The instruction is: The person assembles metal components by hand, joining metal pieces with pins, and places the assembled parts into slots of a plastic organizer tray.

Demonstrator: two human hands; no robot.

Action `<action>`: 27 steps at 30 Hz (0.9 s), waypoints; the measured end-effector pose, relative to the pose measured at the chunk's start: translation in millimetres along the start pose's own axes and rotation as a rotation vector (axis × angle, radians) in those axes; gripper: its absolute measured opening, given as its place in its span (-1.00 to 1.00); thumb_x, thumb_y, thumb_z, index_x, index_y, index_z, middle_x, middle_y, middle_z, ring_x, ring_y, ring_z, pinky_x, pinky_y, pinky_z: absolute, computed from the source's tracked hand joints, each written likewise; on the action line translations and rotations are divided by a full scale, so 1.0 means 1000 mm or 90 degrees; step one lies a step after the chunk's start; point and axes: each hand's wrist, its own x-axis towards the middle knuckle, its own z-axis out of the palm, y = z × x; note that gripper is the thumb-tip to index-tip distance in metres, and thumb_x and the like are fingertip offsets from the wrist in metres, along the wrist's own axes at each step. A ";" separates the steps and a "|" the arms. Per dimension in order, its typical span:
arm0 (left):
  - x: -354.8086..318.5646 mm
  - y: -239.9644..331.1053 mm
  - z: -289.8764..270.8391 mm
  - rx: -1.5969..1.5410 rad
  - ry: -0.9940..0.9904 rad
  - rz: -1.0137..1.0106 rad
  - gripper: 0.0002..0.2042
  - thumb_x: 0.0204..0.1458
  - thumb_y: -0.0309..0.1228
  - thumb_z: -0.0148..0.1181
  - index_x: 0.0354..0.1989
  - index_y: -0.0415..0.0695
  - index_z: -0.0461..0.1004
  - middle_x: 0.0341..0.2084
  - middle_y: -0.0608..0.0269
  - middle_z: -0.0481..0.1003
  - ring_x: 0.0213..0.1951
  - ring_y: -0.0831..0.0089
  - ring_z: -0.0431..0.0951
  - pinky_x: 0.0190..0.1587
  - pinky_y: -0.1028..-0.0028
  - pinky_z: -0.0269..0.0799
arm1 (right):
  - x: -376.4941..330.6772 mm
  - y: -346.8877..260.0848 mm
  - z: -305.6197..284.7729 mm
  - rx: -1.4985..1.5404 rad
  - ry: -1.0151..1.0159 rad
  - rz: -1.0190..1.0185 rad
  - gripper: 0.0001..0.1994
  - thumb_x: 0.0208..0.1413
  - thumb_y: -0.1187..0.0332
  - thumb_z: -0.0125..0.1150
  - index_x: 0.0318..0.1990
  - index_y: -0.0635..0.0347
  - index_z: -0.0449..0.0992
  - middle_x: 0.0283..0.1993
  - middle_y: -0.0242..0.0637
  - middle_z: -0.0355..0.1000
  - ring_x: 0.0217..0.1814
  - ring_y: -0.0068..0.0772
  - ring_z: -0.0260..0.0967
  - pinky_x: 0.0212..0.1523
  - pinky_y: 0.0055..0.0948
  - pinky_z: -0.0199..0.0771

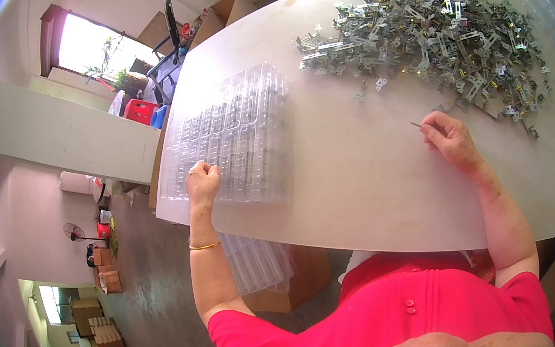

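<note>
Seated sorting station: left hand on clear trays, right hand pinching one small metal part.

Nearest, the left hand (pixel 202 181) rests fisted, fingers curled together, on the near edge of the stack of clear plastic trays (pixel 233 133), apparently steadying it; more trays (pixel 256 260) overhang below the white surface (pixel 364 182). The right hand (pixel 450 138) sits on the bare surface, thumb and fingertips closed on a thin metal piece (pixel 416 125), lifted clear of the rest. Beyond it, the heap of metal brackets (pixel 429 38) lies loose, within reach. Cardboard boxes (pixel 226 11) stand past the far edge.
</note>
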 end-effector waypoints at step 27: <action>0.005 -0.173 -0.037 -0.238 0.401 -0.307 -0.73 0.17 -0.28 0.09 -0.21 -0.28 0.53 -0.28 -0.09 0.56 -0.27 0.06 0.57 -0.13 0.24 0.46 | 0.007 0.021 -0.007 0.037 -0.014 -0.018 -0.92 0.32 0.36 0.13 -0.21 0.13 0.48 -0.43 -0.57 0.34 -0.42 -0.77 0.24 -0.38 -0.72 0.29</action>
